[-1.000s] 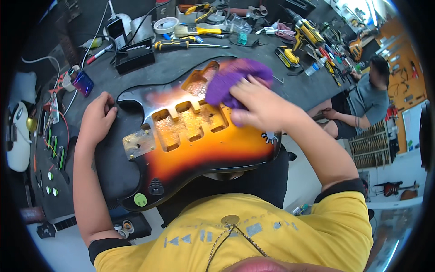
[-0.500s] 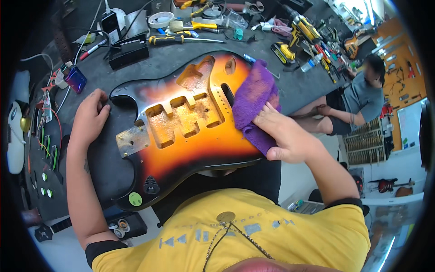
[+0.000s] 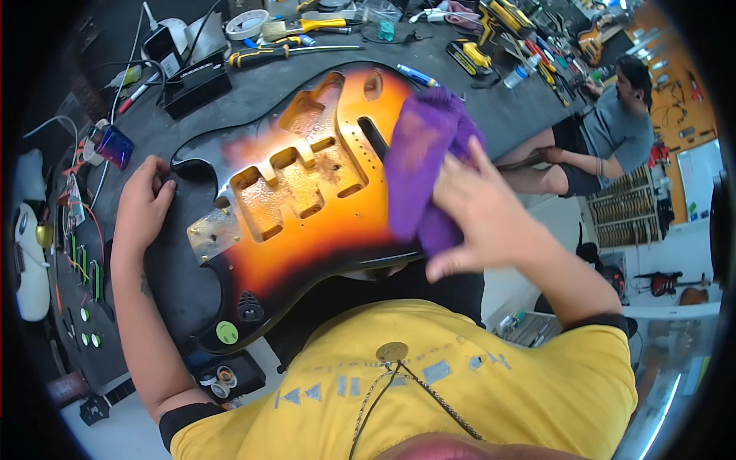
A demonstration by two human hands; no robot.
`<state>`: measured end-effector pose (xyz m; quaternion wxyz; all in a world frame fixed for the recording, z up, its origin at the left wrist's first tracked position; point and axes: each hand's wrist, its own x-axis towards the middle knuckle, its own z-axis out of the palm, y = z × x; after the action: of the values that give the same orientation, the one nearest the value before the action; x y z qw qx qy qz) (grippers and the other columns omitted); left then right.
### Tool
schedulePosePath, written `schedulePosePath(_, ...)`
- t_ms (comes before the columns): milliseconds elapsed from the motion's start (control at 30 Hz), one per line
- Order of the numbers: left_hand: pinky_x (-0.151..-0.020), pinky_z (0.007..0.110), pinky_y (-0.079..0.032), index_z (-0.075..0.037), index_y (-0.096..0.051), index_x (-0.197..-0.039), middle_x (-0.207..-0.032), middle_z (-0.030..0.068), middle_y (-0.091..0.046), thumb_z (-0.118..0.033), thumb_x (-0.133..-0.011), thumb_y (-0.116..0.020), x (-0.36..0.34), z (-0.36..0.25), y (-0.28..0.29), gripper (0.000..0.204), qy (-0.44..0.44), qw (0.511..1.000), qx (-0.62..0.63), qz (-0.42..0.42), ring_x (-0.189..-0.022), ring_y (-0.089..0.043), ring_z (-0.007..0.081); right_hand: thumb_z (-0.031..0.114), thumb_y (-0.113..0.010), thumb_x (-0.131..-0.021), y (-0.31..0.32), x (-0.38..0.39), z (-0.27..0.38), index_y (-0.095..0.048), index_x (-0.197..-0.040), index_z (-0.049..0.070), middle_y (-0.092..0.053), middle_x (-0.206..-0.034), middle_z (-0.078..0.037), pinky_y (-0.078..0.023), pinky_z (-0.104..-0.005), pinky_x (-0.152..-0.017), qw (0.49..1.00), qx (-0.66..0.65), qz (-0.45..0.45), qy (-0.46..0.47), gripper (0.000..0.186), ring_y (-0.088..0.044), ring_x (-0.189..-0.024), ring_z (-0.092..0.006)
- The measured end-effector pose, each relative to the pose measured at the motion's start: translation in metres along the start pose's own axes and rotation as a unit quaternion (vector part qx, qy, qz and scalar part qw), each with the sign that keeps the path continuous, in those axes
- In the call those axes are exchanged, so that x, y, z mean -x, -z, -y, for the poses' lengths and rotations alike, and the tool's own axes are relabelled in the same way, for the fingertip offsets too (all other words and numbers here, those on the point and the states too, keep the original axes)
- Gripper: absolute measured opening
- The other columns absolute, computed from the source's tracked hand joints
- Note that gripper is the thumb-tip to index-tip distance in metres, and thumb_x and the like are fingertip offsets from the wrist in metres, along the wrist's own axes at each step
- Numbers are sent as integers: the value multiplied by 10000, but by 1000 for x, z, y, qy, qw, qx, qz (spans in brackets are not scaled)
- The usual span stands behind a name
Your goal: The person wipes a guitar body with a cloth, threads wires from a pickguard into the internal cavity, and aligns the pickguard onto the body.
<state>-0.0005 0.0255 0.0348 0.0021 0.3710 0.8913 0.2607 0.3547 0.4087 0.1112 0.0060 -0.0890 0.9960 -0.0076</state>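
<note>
An electric guitar body [image 3: 322,222] in orange-to-black sunburst lies face up in front of me, its routed cavities bare and a metal plate [image 3: 217,234] at the neck joint. A purple cloth [image 3: 418,153] is bunched over its right end. My right hand [image 3: 479,222] bears on that cloth, thumb and fingers spread and slightly blurred; the fingertips partly vanish in the folds. Beside the horn at the body's left, my left hand [image 3: 146,199] rests on the dark table, fingers loosely bent, thumb apart, holding nothing. A round green smiley sticker [image 3: 227,333] sits at the near left edge.
Screwdriver [image 3: 261,56], brush [image 3: 295,29], tape roll [image 3: 247,24] and black box [image 3: 195,88] lie along the back. A drill [image 3: 506,17] and loose battery [image 3: 469,58] are at the back right. Wired electronics [image 3: 80,261] lie left. Another person [image 3: 613,115] sits at the right.
My view has shifted a little, so the guitar body appears further left. My right hand's fingers have spread and lifted somewhat on the cloth, whose folds have changed. The left hand stays beside the horn.
</note>
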Motion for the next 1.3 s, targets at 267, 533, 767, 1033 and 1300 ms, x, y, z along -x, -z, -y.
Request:
schedulePosePath(267, -776, 412, -498, -7, -598, -1126, -922, 155, -599, -104, -969, -713, 7, 15, 0, 218, -46, 998, -23, -21, -823, -583, 299, 706, -916, -600, -16, -20, 32, -589, -1445, 0, -648, -1412, -227, -147, -765, -1279, 999, -12, -24, 21, 1149, -503, -1467, -505)
schedulePosePath(533, -737, 434, -511, -5, -637, -1184, -859, 146, -624, -135, -979, -730, 11, 14, -2, 261, -35, 998, -43, -33, -793, -623, 292, 434, -958, -698, -34, -41, 31, -670, -1363, 7, -697, -1364, -228, -261, -664, -1294, 993, 6, -122, 3, 841, -615, -1352, -450)
schedulePosePath(767, -760, 440, -517, -1, -640, -1202, -868, 149, -632, -151, -980, -735, 10, 14, -3, 284, -36, 996, -55, -55, -812, -631, 308, 200, -932, -735, -37, -62, 102, -715, -1121, 3, -742, -1126, -230, -474, -598, -1197, 981, -86, -129, 113, 485, -713, -1181, -454)
schedulePosePath(1033, -761, 440, -506, -7, -640, -1197, -845, 132, -603, -148, -968, -751, 12, 12, -1, 291, -33, 998, -25, -37, -802, -605, 296, 193, -896, -760, -50, -117, 138, -707, -1107, -21, -736, -1196, -222, -491, -547, -1201, 970, -101, -158, 157, 449, -703, -1229, -426)
schedulePosePath(1300, -805, 372, -520, -6, -657, -1211, -931, 106, -665, -150, -990, -744, 20, 4, 17, 278, 6, 999, 20, 30, -875, -634, 223, -22, -691, -731, -7, -40, 68, -742, -873, -13, -758, -864, -163, -629, -386, -815, 879, -463, -5, 114, 151, -768, -780, -351)
